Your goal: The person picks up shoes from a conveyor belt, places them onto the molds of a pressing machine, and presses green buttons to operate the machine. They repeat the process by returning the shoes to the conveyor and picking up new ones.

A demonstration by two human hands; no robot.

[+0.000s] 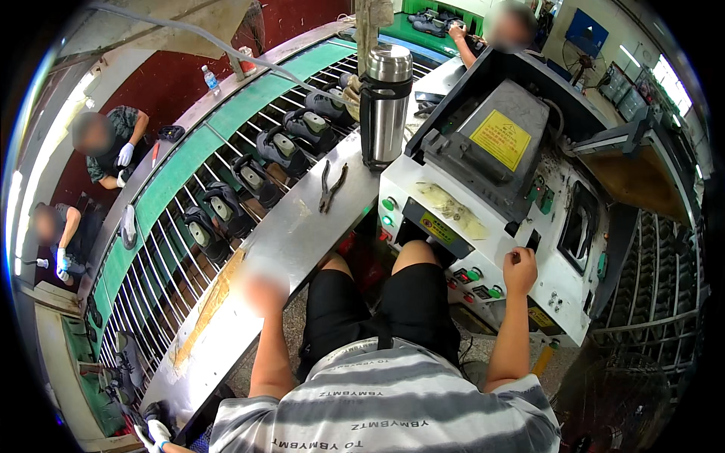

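My left hand (264, 293) rests at the metal bench top (283, 234), too blurred for its fingers to show. Held by the front face of a white machine (559, 294), my right hand (519, 270) is closed with curled fingers; whatever they hold, if anything, is hidden. Lying on the bench ahead of my left hand is a pair of pliers (332, 189) with dark handles. A large steel thermos (387, 113) stands upright beside the machine. Beyond the bench, several grey shoes (282, 151) sit on the conveyor's metal bars.
Green and red buttons (474, 274) line the machine's front, under a dark cover (491, 136) with a yellow label. Co-workers (113, 143) sit across the conveyor (189, 177), and one more works at the back. A water bottle (210, 78) stands on the far ledge. Racks stand at right.
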